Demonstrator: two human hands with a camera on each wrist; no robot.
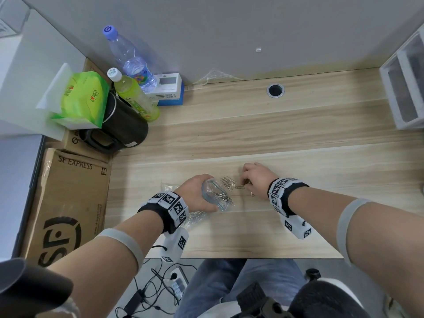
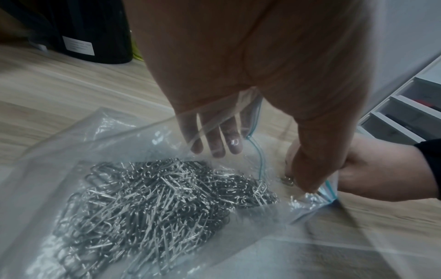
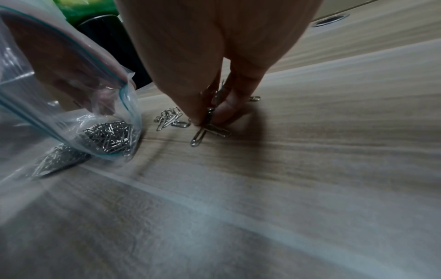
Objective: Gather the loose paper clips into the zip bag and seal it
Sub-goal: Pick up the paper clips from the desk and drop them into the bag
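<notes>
Paper clips: a small loose scatter [image 1: 228, 183] lies on the desk [image 1: 298, 214] near its front edge, just beside the bag's mouth; one stray clip [image 1: 252, 194] sits a little nearer that edge.
Zip bag: the clear zip bag [image 1: 214, 196], trimmed with a blue-green seal strip, rests on the desk near the front edge, its mouth propped open toward the scatter.
Bag contents: a dense heap of silver clips [image 2: 152, 205] already fills the bag's belly; most of the job looks done.
Left hand: the left hand [image 1: 197, 191] grips the bag's rim, fingers [image 2: 214, 139] inside the mouth and thumb over the seal strip, keeping it spread.
Right hand: the right hand [image 1: 258, 180] is down on the desk, thumb and fingertips [image 3: 226, 111] pinching a few clips [image 3: 210, 130] together off the wood.
Handling, clips: light, stiff wire, probably slick and apt to tangle; best pinched in small bunches or swept along the desk.
Handling, bag: thin, limp film that likely sags under the heap; hold it by the seal strip.
Seal: not yet pressed closed.
Back left corner: bottles [image 1: 128, 58], a black jug [image 1: 124, 125] and a green tissue pack [image 1: 85, 99].
</notes>
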